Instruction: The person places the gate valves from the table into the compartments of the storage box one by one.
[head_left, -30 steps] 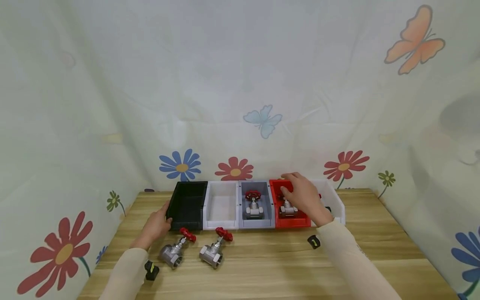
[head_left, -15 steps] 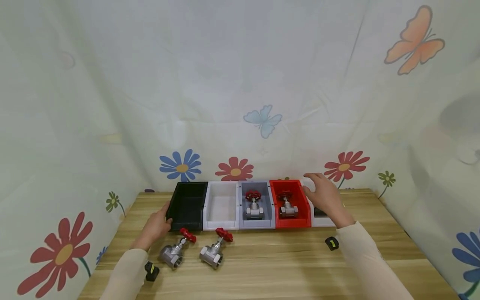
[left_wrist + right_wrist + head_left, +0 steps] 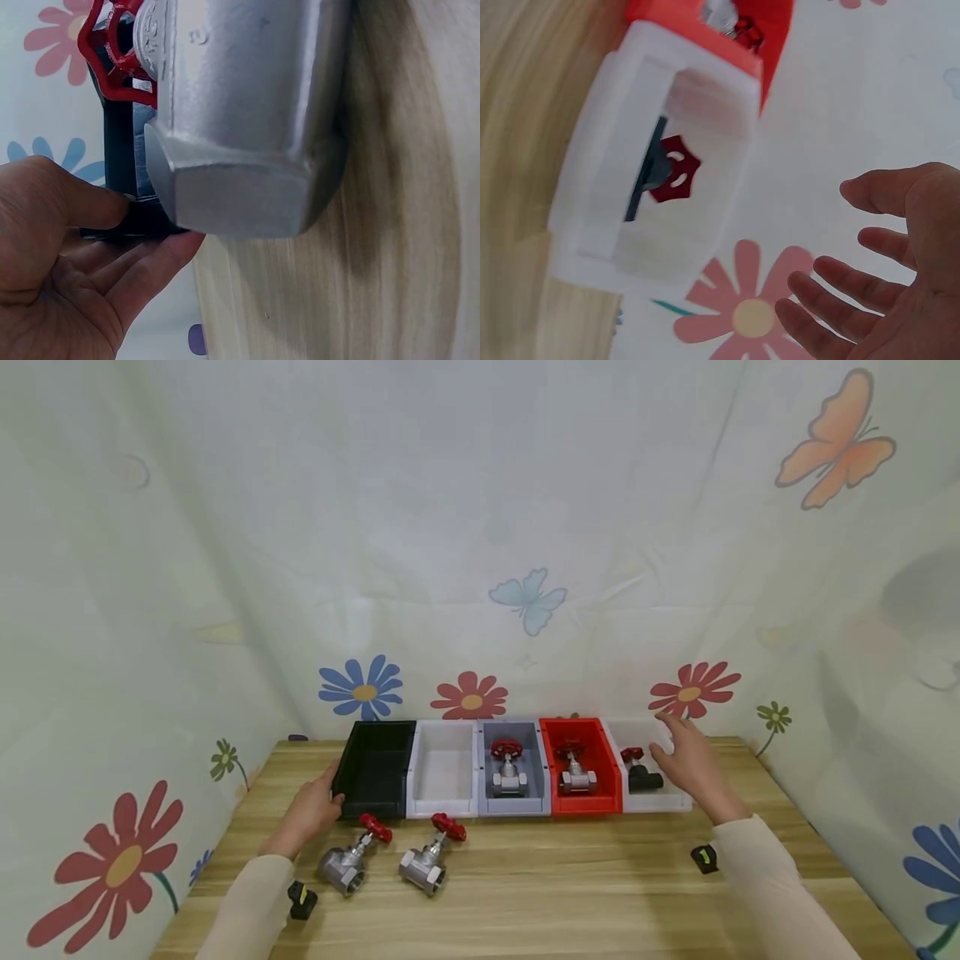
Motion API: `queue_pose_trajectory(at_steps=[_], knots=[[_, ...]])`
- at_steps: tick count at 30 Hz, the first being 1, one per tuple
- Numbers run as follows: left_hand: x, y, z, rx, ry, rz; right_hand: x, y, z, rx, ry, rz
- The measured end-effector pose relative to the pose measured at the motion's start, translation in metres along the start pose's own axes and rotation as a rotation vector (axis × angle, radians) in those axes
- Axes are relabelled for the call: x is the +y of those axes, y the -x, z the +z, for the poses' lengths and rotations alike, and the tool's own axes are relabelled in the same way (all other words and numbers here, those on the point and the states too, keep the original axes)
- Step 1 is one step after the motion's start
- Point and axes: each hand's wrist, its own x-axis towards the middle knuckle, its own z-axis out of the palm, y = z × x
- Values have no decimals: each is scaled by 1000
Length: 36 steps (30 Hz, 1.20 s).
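Note:
At the left end of a row of bins, my left hand (image 3: 306, 814) holds the edge of the black bin (image 3: 375, 768), thumb on one side and fingers on the other. A silver valve with a red handwheel (image 3: 240, 112) looms close in front of that hand in the left wrist view. My right hand (image 3: 693, 764), fingers spread and holding nothing, hovers by the right-hand white bin (image 3: 675, 802). Inside that bin lies a black valve with a red handwheel (image 3: 645, 778). Silver valves with red handwheels stand in the grey bin (image 3: 486, 810) and the red bin (image 3: 585, 807).
Another white bin (image 3: 442, 768) stands between the black and grey ones. A second loose silver valve (image 3: 423, 867) lies on the wooden table (image 3: 540, 893) in front of the row. Behind the bins hangs a cloth (image 3: 420, 527) printed with flowers and butterflies.
My right hand has moved right, from over the red bin to the right-hand white bin, uncovering the valves in both. The left hand stays at the black bin.

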Motion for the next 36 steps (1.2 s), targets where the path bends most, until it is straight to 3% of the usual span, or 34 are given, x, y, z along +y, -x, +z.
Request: queue_pose_trajectory(at_steps=[10,23,36], knots=[[1,2,-2,5,2,18,40,6,5,-38,65,56],[4,4,-4,7,-6,8,67,14,25,-76,-27,18],[1,2,-4,9,-4,9,68,19,42,-73,-49,52]])
